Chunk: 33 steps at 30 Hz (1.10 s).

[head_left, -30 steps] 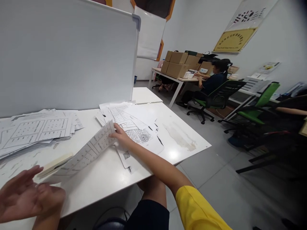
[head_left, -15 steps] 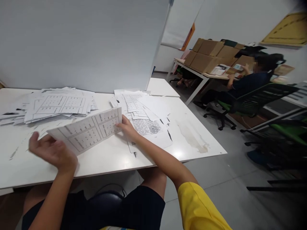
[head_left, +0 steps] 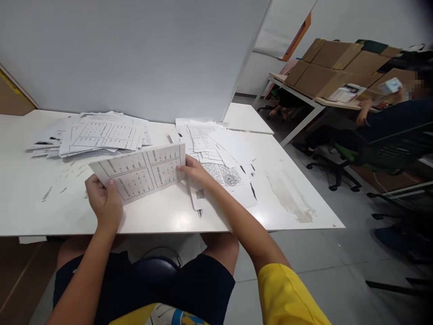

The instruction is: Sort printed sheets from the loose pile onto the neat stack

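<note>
Printed sheet point(head_left: 142, 174) is in both our hands, lifted a little above the white table point(head_left: 40, 212) and tilted toward us. Our left hand point(head_left: 104, 201) takes its lower left corner, the grip closed with the thumb on the printed face and the other fingers behind. Our right hand point(head_left: 194, 169) pinches the right edge in the same closed manner.

We judge the sheet as very light and thin, soft enough to bend under its own weight, and easy to crease or tear. It looks best to hold it at two opposite edges, as now, so it stays flat. The smooth paper may slip if the pinch is weak.

On the sheet we see four ruled grids with small characters, but the writing is too small to read. The left pile point(head_left: 98, 135) on the table carries similar grids. The right pile point(head_left: 216, 158), just beside our right hand, shows dense text, a round stamp point(head_left: 231, 180) and a small square code point(head_left: 200, 194); none of it is readable, and we find no brand.
</note>
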Available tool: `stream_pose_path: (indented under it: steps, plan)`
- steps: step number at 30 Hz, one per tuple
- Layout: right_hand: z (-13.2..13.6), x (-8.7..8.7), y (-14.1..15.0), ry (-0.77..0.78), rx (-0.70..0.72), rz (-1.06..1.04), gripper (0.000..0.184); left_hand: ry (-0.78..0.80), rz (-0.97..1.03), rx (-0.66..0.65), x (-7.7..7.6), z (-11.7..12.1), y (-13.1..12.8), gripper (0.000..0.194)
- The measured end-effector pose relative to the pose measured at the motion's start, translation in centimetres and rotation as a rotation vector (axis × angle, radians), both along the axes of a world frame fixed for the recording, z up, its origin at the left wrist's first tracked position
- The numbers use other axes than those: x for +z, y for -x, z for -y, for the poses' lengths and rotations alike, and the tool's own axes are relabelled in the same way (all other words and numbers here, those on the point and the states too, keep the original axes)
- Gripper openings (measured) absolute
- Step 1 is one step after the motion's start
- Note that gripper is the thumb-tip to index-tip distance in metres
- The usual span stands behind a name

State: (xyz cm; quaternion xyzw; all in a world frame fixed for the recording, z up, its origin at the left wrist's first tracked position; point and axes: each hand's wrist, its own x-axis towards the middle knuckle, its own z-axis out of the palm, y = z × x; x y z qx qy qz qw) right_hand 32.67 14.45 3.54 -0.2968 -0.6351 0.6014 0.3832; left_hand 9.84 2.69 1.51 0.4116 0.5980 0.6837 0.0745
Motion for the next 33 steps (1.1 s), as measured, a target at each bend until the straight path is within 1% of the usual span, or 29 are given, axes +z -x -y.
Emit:
stream_pose_path:
  steps: [2,4,6,8,10,11,12,13,17,22,29,33]
  plan:
    - [-0.3,0.6,-0.9,0.019,0.017,0.129,0.017,0.071,-0.015,-0.019,0.4,0.0,0.2,0.048]
    - [-0.5,1.0,-1.7,0.093,0.016,0.19,0.017,0.126,-0.064,-0.052,0.9,0.3,0.9,0.065]
    - [-0.8,1.3,-2.4,0.198,0.028,0.217,0.017,0.17,-0.219,-0.033,1.2,0.7,2.2,0.073]
    - [-1.0,1.5,-2.9,0.287,0.034,0.255,0.017,0.249,-0.491,-0.031,1.3,1.0,3.8,0.07]
    - [-1.2,1.7,-3.2,0.336,0.009,0.293,0.017,0.371,-0.741,-0.128,1.0,1.2,5.2,0.06]
    - [-1.2,1.9,-3.3,0.352,-0.006,0.311,0.017,0.428,-0.81,-0.187,0.7,1.2,5.6,0.056]
    - [-1.2,2.0,-3.3,0.363,-0.021,0.329,0.018,0.475,-0.84,-0.226,0.4,1.1,5.9,0.053]
    - [-1.1,2.1,-3.2,0.369,-0.031,0.347,0.019,0.513,-0.849,-0.239,0.1,1.1,6.0,0.052]
    - [-0.8,2.5,-3.3,0.361,-0.039,0.418,0.022,0.593,-0.918,-0.19,-0.6,0.9,5.7,0.057]
    - [-1.1,2.5,-4.2,0.353,0.011,0.47,0.022,0.67,-1.007,-0.152,-0.5,1.1,5.5,0.061]
    - [-1.5,2.9,-5.3,0.344,0.044,0.452,0.024,0.634,-1.048,-0.13,-0.7,1.2,5.6,0.063]
    - [-1.7,2.4,-5.1,0.334,0.039,0.446,0.023,0.583,-1.085,-0.157,-0.8,1.3,5.6,0.062]
